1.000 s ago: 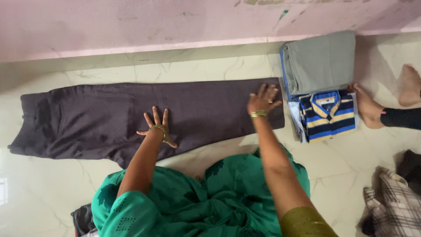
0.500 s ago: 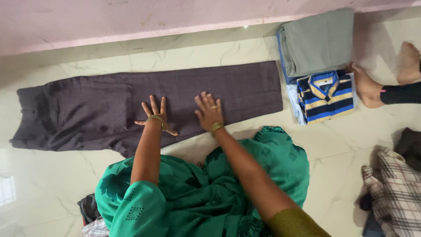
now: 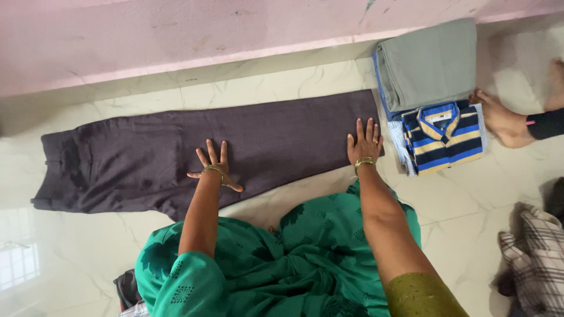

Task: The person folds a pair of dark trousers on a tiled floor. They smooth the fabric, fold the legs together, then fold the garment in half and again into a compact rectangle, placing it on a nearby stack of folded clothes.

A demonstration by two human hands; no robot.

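You are in a home, sitting on a marble floor [image 3: 458, 223] beside a pink painted wall [image 3: 176, 41]. Just beyond your right fingers lie folded clothes [image 3: 435, 88], and another person's bare foot [image 3: 505, 120] rests there.

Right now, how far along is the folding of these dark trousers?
Done: the dark trousers lie flat and lengthwise on the floor, and a stack of folded clothes sits beside the leg end. In hand: the left hand presses mid-leg and the right hand the cuff end. Left: no crosswise fold shows yet.
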